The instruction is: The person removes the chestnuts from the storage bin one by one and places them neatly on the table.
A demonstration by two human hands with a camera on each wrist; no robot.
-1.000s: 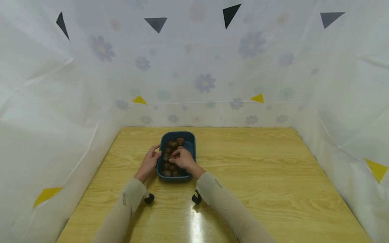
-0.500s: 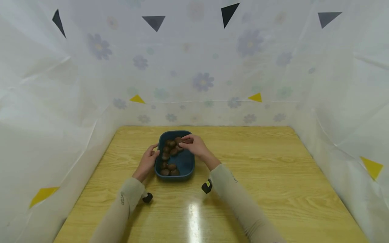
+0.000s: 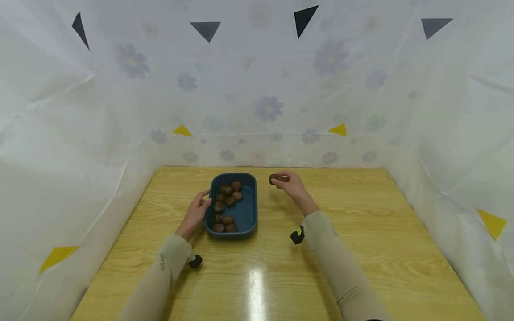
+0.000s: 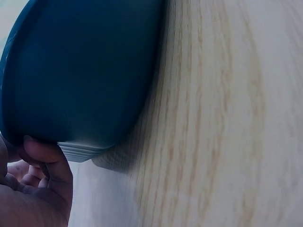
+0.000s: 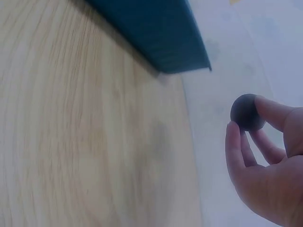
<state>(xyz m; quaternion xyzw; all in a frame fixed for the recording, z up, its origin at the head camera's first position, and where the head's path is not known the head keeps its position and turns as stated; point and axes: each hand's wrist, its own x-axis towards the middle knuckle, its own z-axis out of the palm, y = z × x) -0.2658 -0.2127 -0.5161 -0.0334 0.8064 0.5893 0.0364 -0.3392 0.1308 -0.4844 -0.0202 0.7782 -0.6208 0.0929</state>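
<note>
Across the head view, a wood-grain bench [image 3: 353, 249] fills the lower half, with white sheeting [image 3: 225, 102] on three sides. Far sheet is printed with pale flowers [image 3: 269, 108]; black and grey triangles [image 3: 305, 20] sit high on it, yellow triangles [image 3: 338, 129] lower. Glare [image 3: 256, 292] marks the near part of the bench. Far edge of the bench runs along the sheeting; side edges slant outward towards the viewer. Blue tray [image 3: 246, 216] stands left of centre, far end near that far edge. Wider stretch of wood runs from tray to right edge, narrower one to the left. Brown lumps [image 3: 230, 201] lie along the tray's left side and near end; tray floor shows at right. Left hand [image 3: 194, 215] grips the tray's left wall. Right hand [image 3: 294, 185], right of the tray and apart from it, pinches one brown lump [image 3: 273, 179] above the bench, near the far edge.

Left wrist view: tray's outer wall takes the upper left, wood grain the right. Left hand sits lower left, one digit against the wall, other fingers curled and partly hidden.

Right wrist view: tray corner at top, bench edge running down mid-frame. Pinched lump is clamped between thumb and fingertips, apart from the tray.
</note>
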